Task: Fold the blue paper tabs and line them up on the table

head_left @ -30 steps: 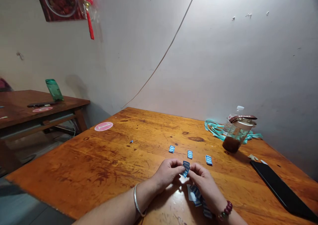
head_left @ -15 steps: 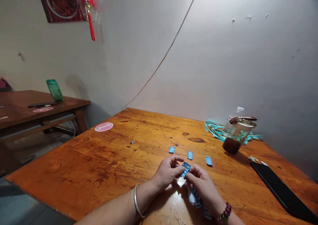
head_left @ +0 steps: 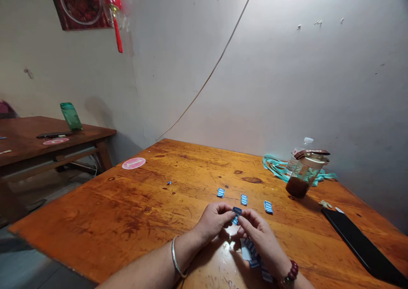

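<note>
My left hand (head_left: pixel 216 222) and my right hand (head_left: pixel 259 233) meet above the wooden table, pinching a small blue-and-white printed paper label (head_left: pixel 236 211) between thumbs and fingers. The fingertips cover part of it. Beneath my right hand lie several more blue-and-white labels (head_left: pixel 250 253), partly hidden by the palm and wrist. Beyond my hands, small blue labels rest apart in a row: a left one (head_left: pixel 221 193), a middle one (head_left: pixel 244 199) and a right one (head_left: pixel 268 207).
A black phone-like slab (head_left: pixel 363 246) lies at the right. Behind it stand a jug of brown liquid (head_left: pixel 301 180), a clear bottle (head_left: pixel 307 142) and a teal strap (head_left: pixel 274 165). A pink number sticker (head_left: pixel 134 163) and a tiny blue scrap (head_left: pixel 168 182) are farther left.
The label between my hands has tilted, and my fingers have closed in over more of it. The labels on the table stay where they were.
</note>
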The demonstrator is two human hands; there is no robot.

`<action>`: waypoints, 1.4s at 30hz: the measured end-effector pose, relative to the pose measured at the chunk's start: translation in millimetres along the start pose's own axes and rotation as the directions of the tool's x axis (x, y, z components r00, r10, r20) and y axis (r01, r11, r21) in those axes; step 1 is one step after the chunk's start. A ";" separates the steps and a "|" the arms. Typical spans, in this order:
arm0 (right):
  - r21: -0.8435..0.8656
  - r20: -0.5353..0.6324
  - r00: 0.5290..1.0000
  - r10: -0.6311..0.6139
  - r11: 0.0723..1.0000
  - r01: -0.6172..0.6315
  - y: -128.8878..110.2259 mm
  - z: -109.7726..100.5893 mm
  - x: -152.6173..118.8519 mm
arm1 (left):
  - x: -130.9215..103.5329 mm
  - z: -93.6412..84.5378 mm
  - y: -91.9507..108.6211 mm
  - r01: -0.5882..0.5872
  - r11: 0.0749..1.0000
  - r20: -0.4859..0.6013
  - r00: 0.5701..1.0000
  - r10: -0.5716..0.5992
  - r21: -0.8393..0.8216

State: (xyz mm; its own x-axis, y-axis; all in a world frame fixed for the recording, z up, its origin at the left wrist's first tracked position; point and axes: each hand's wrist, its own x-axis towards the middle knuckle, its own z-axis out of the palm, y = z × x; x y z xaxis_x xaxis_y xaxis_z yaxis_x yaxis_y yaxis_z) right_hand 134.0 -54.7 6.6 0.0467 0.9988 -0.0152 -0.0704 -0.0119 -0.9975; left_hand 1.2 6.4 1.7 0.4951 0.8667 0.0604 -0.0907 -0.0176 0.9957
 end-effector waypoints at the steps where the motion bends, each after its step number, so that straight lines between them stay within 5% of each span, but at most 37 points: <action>1: 0.000 -0.013 1.000 -0.018 1.000 0.018 0.5 -0.3 0.1 | -0.3 0.1 0.1 -0.004 1.000 0.000 1.000 0.004 0.028; 5: 0.003 -0.080 0.997 -0.024 1.000 0.024 2.3 -3.1 1.5 | -3.7 1.5 2.6 0.054 0.996 0.051 0.997 -0.058 0.073; 8: 0.045 -0.080 0.997 -0.003 0.999 0.006 1.7 -4.5 2.3 | -7.0 2.1 6.1 0.195 0.977 0.165 0.970 -0.179 -0.089; 12: 0.086 -0.069 0.997 -0.034 0.996 0.040 2.1 -5.0 3.2 | -9.3 1.4 10.2 0.288 0.910 0.290 0.936 -0.201 -0.297; 22: 0.078 -0.037 0.998 -0.044 0.996 0.046 6.0 -2.5 2.7 | -8.0 -2.9 6.5 0.402 0.848 0.365 0.890 -0.274 -0.345; 29: 0.135 -0.058 0.998 -0.021 0.990 0.029 4.5 -1.1 2.6 | -7.6 1.8 3.6 0.351 0.886 0.298 0.918 -0.261 -0.304; 33: 0.045 -0.111 0.992 -0.064 0.997 0.070 3.5 -3.1 3.1 | -8.6 5.8 3.6 0.302 0.932 0.255 0.935 -0.247 -0.202; 37: -0.019 -0.046 0.997 -0.067 0.998 0.066 0.6 -1.4 0.1 | -7.3 4.7 2.1 0.265 0.960 0.221 0.945 -0.240 -0.092; 42: -0.258 -0.038 0.985 -0.167 0.954 0.152 0.0 -5.1 -1.5 | -6.2 2.2 -3.9 0.213 0.977 0.298 0.932 -0.205 0.005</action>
State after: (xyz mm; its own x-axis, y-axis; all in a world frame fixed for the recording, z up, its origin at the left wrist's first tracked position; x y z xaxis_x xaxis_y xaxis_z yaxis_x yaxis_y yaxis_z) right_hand 139.0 -56.5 6.3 0.0954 0.9842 0.1494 0.1975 0.1284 -0.9718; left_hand 0.4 0.0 -2.5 0.7379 0.6628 -0.1270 0.0212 0.1654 0.9860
